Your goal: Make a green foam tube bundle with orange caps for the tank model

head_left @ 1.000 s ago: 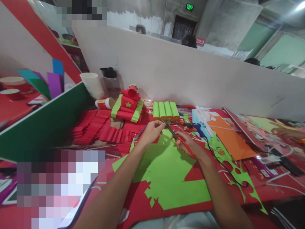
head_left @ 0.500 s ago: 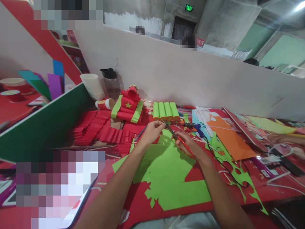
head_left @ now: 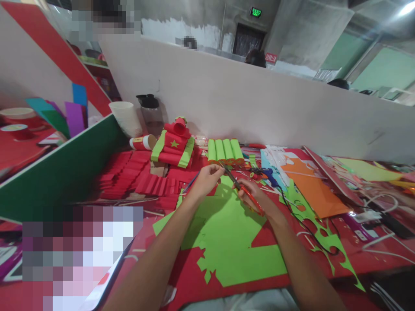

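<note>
My right hand [head_left: 253, 192] is closed around the red handles of a pair of scissors [head_left: 257, 204], whose dark blades point up and left. The blade tips meet the fingertips of my left hand [head_left: 209, 176]. Thumb and forefinger of that hand are pinched together; whatever lies between them is too small to make out. Below both hands green paper sheets [head_left: 227, 224] lie flat, with ragged cut edges at the front left. Just beyond my left hand stand several green paper rolls [head_left: 225, 150] with orange ends.
A red and green paper model [head_left: 174, 144] with a star stands behind folded red strips [head_left: 121, 172]. To the right lie a blue glue gun [head_left: 269, 176], orange paper [head_left: 319, 192] and green offcuts [head_left: 324, 235]. White cups [head_left: 126, 117] stand at the back left by a green divider [head_left: 65, 166].
My hands and the scissors are almost where they were. At the right edge, another person's hand has drawn back to the right.
</note>
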The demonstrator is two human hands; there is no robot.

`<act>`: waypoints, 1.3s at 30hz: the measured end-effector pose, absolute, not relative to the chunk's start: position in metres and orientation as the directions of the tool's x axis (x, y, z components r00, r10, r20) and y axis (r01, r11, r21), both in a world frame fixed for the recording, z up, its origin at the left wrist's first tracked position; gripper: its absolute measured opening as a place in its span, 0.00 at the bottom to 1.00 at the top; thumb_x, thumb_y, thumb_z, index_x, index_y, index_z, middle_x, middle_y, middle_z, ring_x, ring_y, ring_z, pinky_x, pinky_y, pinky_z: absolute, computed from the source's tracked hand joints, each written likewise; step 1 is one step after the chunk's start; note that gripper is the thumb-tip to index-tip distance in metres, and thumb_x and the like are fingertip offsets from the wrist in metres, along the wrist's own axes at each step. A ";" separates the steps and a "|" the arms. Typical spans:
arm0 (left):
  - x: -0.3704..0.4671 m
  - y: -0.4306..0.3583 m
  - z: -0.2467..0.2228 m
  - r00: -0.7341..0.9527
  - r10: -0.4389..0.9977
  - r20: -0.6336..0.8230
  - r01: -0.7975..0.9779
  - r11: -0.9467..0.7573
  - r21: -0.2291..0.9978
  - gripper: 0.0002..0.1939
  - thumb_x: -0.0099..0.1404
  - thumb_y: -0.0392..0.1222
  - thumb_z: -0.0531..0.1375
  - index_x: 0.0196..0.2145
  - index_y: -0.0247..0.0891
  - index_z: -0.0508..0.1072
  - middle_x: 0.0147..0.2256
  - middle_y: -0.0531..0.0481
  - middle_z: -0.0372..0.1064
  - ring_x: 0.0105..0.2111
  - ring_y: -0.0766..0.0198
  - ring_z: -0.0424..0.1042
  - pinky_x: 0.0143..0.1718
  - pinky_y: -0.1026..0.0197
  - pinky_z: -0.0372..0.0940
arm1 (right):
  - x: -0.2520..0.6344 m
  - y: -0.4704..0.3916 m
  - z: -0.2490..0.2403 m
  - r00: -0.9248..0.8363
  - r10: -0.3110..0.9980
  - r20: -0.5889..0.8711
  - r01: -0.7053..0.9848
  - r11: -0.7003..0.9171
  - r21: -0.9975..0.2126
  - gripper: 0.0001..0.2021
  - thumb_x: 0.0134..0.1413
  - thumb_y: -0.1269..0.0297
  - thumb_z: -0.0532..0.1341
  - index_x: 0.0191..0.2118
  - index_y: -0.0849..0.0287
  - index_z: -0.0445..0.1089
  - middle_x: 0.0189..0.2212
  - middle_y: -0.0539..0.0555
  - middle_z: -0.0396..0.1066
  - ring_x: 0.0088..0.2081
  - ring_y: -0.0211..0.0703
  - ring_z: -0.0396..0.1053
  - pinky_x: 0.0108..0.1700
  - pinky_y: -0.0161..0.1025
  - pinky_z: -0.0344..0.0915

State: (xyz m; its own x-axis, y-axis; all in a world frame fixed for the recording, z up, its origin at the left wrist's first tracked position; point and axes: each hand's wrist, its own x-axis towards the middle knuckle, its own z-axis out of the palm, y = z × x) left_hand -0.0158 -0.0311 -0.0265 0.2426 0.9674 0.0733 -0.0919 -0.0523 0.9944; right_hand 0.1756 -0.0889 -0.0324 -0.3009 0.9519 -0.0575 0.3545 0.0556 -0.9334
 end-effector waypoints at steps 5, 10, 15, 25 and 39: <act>-0.015 -0.029 -0.028 0.247 0.966 0.076 -0.102 -0.052 0.993 0.13 0.57 0.50 0.60 0.27 0.35 0.70 0.18 0.57 0.59 0.18 0.71 0.57 0.22 0.66 0.52 | 0.175 -0.088 -0.034 -0.299 0.953 -0.048 0.332 0.056 -0.941 0.18 0.55 0.45 0.61 0.39 0.56 0.64 0.20 0.43 0.56 0.16 0.30 0.51 0.16 0.30 0.49; -0.014 -0.028 -0.031 0.260 0.962 0.083 -0.144 -0.046 0.989 0.13 0.56 0.50 0.61 0.28 0.37 0.67 0.18 0.58 0.59 0.18 0.71 0.57 0.22 0.66 0.53 | 0.175 -0.084 -0.044 -0.293 0.956 -0.026 0.296 0.065 -0.953 0.20 0.56 0.42 0.59 0.42 0.55 0.64 0.21 0.44 0.58 0.16 0.30 0.52 0.16 0.30 0.49; -0.013 -0.028 -0.032 0.277 0.956 0.095 -0.147 -0.055 0.988 0.14 0.55 0.51 0.61 0.28 0.38 0.66 0.18 0.59 0.58 0.18 0.71 0.58 0.22 0.66 0.53 | 0.176 -0.078 -0.058 -0.289 0.956 -0.058 0.264 0.021 -0.964 0.24 0.53 0.39 0.59 0.44 0.54 0.64 0.21 0.44 0.58 0.14 0.31 0.51 0.14 0.31 0.49; -0.013 -0.028 -0.033 0.272 0.955 0.118 -0.130 -0.085 0.988 0.13 0.57 0.50 0.60 0.29 0.38 0.66 0.19 0.58 0.59 0.19 0.71 0.58 0.22 0.66 0.54 | 0.174 -0.089 -0.039 -0.294 0.955 0.033 0.358 0.142 -0.923 0.23 0.56 0.39 0.57 0.41 0.56 0.64 0.25 0.46 0.57 0.19 0.32 0.53 0.19 0.31 0.52; -0.013 -0.029 -0.032 0.249 0.960 0.126 -0.144 -0.092 0.985 0.12 0.58 0.49 0.60 0.28 0.38 0.66 0.19 0.58 0.60 0.19 0.70 0.60 0.24 0.66 0.55 | 0.177 -0.086 -0.038 -0.307 0.951 0.034 0.373 0.153 -0.915 0.25 0.54 0.37 0.57 0.41 0.57 0.64 0.25 0.46 0.59 0.19 0.31 0.51 0.19 0.31 0.50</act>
State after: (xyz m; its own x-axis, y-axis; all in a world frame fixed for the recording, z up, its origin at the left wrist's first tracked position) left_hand -0.0127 -0.0289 -0.0325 0.2487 0.9603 0.1261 -0.1443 -0.0920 0.9852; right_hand 0.1768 -0.0860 -0.0380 -0.3068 0.9512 0.0342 0.3725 0.1531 -0.9153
